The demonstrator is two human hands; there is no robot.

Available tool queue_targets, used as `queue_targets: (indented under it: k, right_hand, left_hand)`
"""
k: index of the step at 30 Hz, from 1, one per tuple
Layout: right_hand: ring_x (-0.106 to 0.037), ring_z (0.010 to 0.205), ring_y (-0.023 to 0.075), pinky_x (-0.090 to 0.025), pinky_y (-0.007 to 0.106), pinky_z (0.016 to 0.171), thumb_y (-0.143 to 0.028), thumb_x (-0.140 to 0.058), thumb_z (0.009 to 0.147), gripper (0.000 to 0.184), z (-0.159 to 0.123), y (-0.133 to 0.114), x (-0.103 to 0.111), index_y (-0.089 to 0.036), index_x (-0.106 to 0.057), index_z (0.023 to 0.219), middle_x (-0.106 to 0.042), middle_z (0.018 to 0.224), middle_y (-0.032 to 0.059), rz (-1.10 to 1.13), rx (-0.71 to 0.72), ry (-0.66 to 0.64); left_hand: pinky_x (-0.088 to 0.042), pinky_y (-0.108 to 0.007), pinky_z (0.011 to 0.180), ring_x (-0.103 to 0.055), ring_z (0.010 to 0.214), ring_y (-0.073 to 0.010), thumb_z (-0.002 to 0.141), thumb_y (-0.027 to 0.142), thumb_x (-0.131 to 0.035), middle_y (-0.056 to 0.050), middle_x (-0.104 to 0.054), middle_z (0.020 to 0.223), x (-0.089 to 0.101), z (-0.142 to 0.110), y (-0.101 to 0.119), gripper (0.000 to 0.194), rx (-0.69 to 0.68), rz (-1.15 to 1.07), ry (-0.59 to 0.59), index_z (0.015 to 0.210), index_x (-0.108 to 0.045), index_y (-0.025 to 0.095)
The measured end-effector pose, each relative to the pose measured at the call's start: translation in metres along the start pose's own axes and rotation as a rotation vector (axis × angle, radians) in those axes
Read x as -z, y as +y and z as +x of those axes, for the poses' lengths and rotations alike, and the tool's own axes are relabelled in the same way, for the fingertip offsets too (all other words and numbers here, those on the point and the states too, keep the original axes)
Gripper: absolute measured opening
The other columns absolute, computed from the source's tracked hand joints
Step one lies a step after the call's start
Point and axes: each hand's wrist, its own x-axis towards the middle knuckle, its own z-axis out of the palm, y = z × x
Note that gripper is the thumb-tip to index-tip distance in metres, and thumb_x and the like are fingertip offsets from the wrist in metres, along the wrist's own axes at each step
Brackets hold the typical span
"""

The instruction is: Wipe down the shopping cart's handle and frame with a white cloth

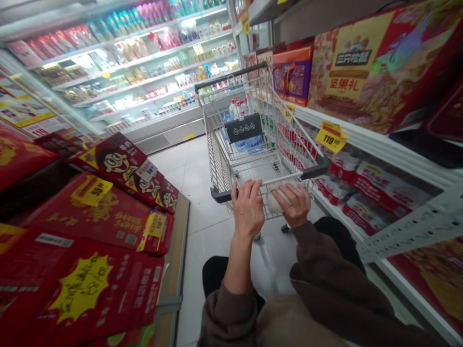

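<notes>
A wire shopping cart (235,171) stands in front of me in the aisle, its near bar with black corner pieces toward me. My left hand (249,207) is at this bar, fingers stretched out and slightly apart, with nothing in them; whether it touches the bar I cannot tell. Just to its right, my right hand (294,202) curls over a whitish, crumpled bundle (275,198) against the cart's near end. The bundle looks like thin plastic, but its kind is not clear. A dark plate (244,128) hangs at the cart's far end.
Red gift boxes (119,212) with yellow price tags are stacked along the left. On the right, a white shelf (361,137) carries boxes and packs of red-labelled bottles. A lit refrigerated case (162,111) spans the aisle's far end. Pale floor tiles (197,212) lie between.
</notes>
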Motion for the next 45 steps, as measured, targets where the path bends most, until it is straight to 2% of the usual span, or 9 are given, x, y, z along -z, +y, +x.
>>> queue_targets:
  k: [5,11,16,23,27,31,34,38,45]
  right_hand:
    - [-0.065,0.115,0.0238,-0.046,0.045,0.105,-0.025,-0.060,0.093,0.014,0.006,0.004,0.000,-0.024,-0.070,0.103,-0.072,0.108,0.0084,-0.060,-0.303,0.141]
    - [-0.063,0.118,0.0153,-0.041,0.038,0.113,-0.022,-0.061,0.093,0.024,0.007,-0.006,-0.005,-0.037,-0.069,0.111,-0.074,0.111,-0.0037,0.045,0.026,-0.054]
    - [-0.065,0.115,0.0189,-0.042,0.042,0.110,-0.020,-0.062,0.092,0.022,-0.002,0.046,0.005,-0.032,-0.072,0.107,-0.075,0.107,0.0016,-0.076,-0.174,0.050]
    - [-0.062,0.118,0.0182,-0.041,0.041,0.110,-0.020,-0.061,0.092,0.024,0.008,0.001,0.000,-0.031,-0.070,0.112,-0.075,0.107,0.0009,0.048,-0.163,0.005]
    - [-0.061,0.119,0.0167,-0.038,0.040,0.113,-0.018,-0.062,0.091,0.025,-0.001,0.046,0.004,-0.034,-0.071,0.110,-0.074,0.110,-0.0023,0.015,-0.068,-0.001]
    - [-0.063,0.113,0.0222,-0.042,0.045,0.106,-0.024,-0.060,0.093,0.016,-0.007,0.088,0.013,-0.027,-0.072,0.101,-0.073,0.104,0.0052,-0.120,-0.280,0.118]
    - [-0.062,0.112,0.0236,-0.043,0.046,0.104,-0.026,-0.058,0.094,0.016,-0.001,0.064,0.012,-0.024,-0.072,0.102,-0.072,0.106,0.0081,-0.096,-0.334,0.111]
    - [-0.061,0.117,0.0146,-0.040,0.038,0.111,-0.018,-0.057,0.093,0.025,0.004,0.032,0.009,-0.035,-0.070,0.106,-0.073,0.111,-0.0047,0.013,-0.090,-0.044]
    - [-0.062,0.113,0.0206,-0.042,0.043,0.107,-0.024,-0.060,0.093,0.014,-0.004,0.097,0.017,-0.027,-0.072,0.099,-0.073,0.107,0.0038,-0.127,-0.367,0.076]
  left_hand:
    - [-0.011,-0.045,0.125,-0.048,0.135,-0.0190,0.104,0.037,-0.008,-0.007,-0.064,0.130,-0.010,0.002,0.002,0.059,0.039,0.002,0.029,0.136,-0.054,0.021]
    - [-0.011,-0.044,0.124,-0.048,0.133,-0.0202,0.103,0.037,-0.009,-0.009,-0.062,0.131,-0.012,0.005,0.001,0.058,0.061,0.003,0.018,0.135,-0.055,0.020]
    - [-0.014,-0.044,0.123,-0.051,0.128,-0.0201,0.102,0.037,-0.008,-0.007,-0.064,0.124,-0.011,0.005,-0.003,0.060,0.078,-0.005,0.046,0.131,-0.058,0.023]
    - [-0.001,-0.048,0.124,-0.045,0.135,-0.0205,0.103,0.040,-0.005,-0.007,-0.062,0.130,-0.029,0.019,0.021,0.061,0.063,-0.036,-0.005,0.133,-0.056,0.024]
    - [-0.004,-0.047,0.125,-0.046,0.135,-0.0196,0.103,0.042,-0.004,-0.007,-0.060,0.134,-0.033,0.023,0.026,0.063,0.025,-0.039,-0.023,0.140,-0.052,0.025]
    - [-0.001,-0.046,0.126,-0.043,0.138,-0.0197,0.102,0.044,-0.003,-0.006,-0.060,0.133,-0.039,0.023,0.028,0.066,0.041,-0.054,0.005,0.140,-0.053,0.025]
    - [0.004,-0.047,0.126,-0.038,0.143,-0.0211,0.102,0.047,-0.003,-0.007,-0.057,0.138,-0.048,0.023,0.034,0.067,0.061,-0.074,0.038,0.142,-0.051,0.024]
    - [0.001,-0.049,0.126,-0.033,0.147,-0.0227,0.102,0.048,-0.004,-0.007,-0.055,0.143,-0.051,0.021,0.032,0.066,0.055,-0.051,0.056,0.145,-0.049,0.025]
    - [-0.011,-0.049,0.126,-0.038,0.144,-0.0247,0.103,0.048,-0.007,-0.011,-0.056,0.137,-0.040,0.009,0.003,0.066,0.130,-0.005,0.170,0.143,-0.052,0.022]
